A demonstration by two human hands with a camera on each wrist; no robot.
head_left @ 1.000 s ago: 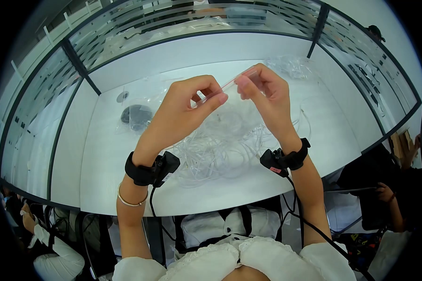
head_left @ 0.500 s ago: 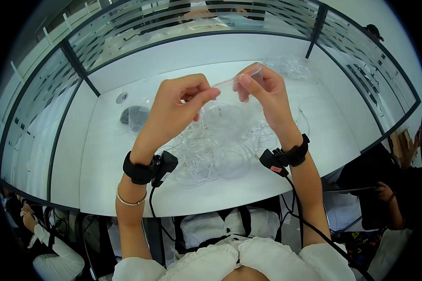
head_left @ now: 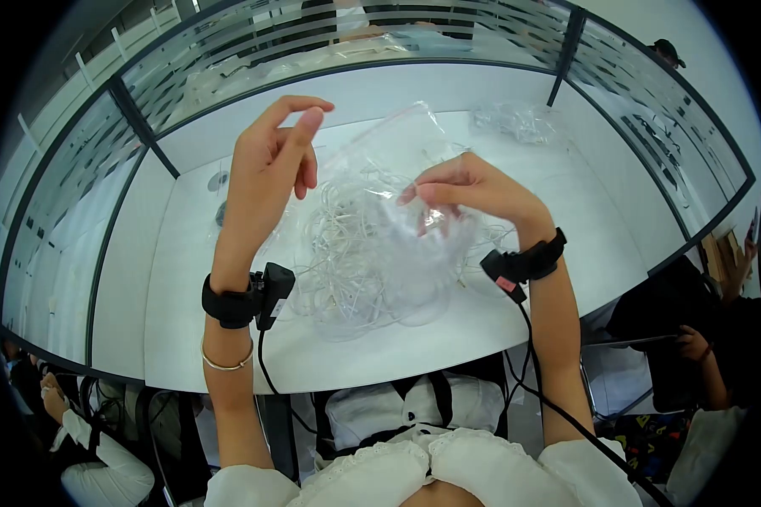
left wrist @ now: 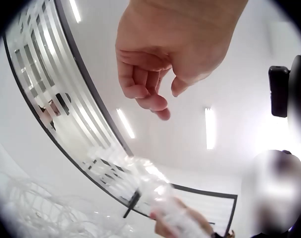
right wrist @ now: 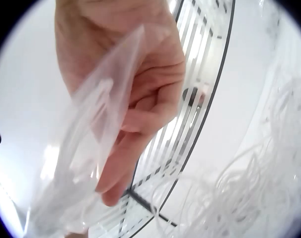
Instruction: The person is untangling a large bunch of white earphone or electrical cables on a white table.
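My right hand [head_left: 473, 190] grips a clear plastic bag [head_left: 397, 139] above the table's middle, its fingers partly seen through the film. In the right wrist view the bag [right wrist: 98, 114] hangs across the palm, and a whitish strand shows through it. Under the bag lies a tangled heap of thin white cables [head_left: 342, 283]. Raised to the left of the bag, my left hand [head_left: 266, 169] holds nothing; its fingers are loosely bent, with the thumb apart from them in the left wrist view.
At the table's back right sits a heap of clear plastic bags [head_left: 515, 122]. A dark round item [head_left: 221, 213] is partly behind the left forearm, with a small grey disc [head_left: 218, 181] beyond it. Panels with striped glass [head_left: 372, 46] enclose the white table [head_left: 600, 228].
The left hand has let go of the bag and moved left and up. The right hand has come down and nearer with the bag, which now spreads open over the cables.
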